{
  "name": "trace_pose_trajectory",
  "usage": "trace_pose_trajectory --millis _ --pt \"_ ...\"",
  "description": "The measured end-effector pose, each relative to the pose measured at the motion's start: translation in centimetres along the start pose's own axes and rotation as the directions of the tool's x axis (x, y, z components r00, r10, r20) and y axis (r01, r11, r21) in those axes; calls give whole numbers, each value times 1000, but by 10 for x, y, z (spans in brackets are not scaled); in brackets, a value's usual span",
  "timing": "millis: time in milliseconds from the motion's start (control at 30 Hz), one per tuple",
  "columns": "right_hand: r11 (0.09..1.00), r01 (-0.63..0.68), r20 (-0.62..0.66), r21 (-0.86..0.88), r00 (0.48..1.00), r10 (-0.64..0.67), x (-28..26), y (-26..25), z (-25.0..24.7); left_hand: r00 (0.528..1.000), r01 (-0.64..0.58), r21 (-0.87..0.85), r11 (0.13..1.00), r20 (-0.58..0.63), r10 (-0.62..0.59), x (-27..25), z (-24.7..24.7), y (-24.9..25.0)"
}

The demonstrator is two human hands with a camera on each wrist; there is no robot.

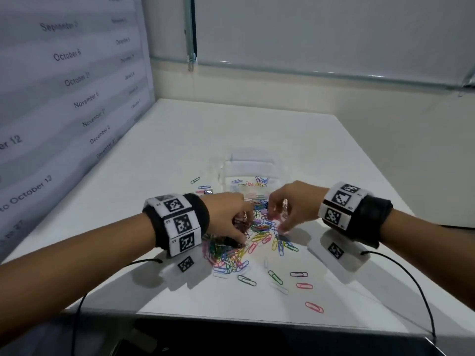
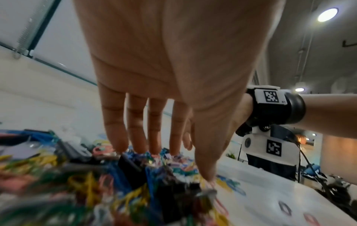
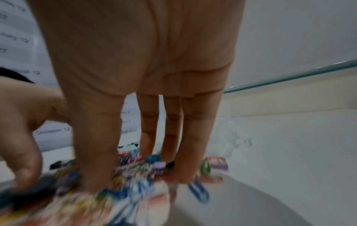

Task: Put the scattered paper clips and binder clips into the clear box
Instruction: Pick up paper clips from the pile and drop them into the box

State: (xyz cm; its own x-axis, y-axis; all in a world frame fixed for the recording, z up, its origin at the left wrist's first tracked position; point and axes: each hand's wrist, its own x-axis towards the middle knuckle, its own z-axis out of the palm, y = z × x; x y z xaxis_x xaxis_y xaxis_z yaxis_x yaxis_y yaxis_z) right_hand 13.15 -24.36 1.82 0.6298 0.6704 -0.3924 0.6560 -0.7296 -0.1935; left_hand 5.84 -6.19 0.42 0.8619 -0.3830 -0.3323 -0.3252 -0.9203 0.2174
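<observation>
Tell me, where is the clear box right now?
In the head view the clear box sits mid-table, just beyond the clip pile and both hands.

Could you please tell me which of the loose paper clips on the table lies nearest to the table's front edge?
The pink paper clip, lying alone at front right. The other strays, such as the dark one, sit farther back.

Head view: even, bright indoor light; the white table (image 1: 295,140) is nearly washed out in the frame centre. Soft shadows fall beneath both wrists toward the lower edge. Straight lines bow at the frame edges; wall print at left is smeared.

Left wrist view: round ceiling lamp (image 2: 327,14) glares upper right; the lower left is heavily blurred.

Right wrist view: dimmer, blurred along the bottom.
</observation>
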Motion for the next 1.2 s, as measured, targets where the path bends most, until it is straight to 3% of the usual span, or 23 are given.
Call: trace_pose_trajectory --millis 133,367,600,733,867,933,1000,1100,1200 --pt "997 -28 32 -68 999 30 -8 4 25 998 40 -22 999 48 -39 -8 7 1" --pt "993 74 -91 91 994 -66 -2 -3 37 992 56 60 997 108 -62 -4 2 5" --pt "982 118 -183 148 979 -90 1 -1 32 999 37 -22 999 12 -37 2 4 10" --pt "963 56 -202 263 979 -2 -2 7 25 998 4 -55 998 -58 -7 7 4 18" --pt "968 18 -233 252 972 43 -5 17 12 997 -18 -52 998 -70 14 14 9 31" --pt "964 -2 -207 267 976 59 -6 19 7 999 -25 -4 1000 -39 25 18 13 37" --pt "952 -50 -96 302 992 82 -9 18 7 999 -27 44 999 -31 29 21 14 41" --pt "985 -105 46 138 994 99 -11 11 19 998 -27 13 1000 -59 28 24 14 41" --pt "999 -35 -33 -22 999 35 -8 7 32 998 -10 1 1000 -64 10 26 12 40"
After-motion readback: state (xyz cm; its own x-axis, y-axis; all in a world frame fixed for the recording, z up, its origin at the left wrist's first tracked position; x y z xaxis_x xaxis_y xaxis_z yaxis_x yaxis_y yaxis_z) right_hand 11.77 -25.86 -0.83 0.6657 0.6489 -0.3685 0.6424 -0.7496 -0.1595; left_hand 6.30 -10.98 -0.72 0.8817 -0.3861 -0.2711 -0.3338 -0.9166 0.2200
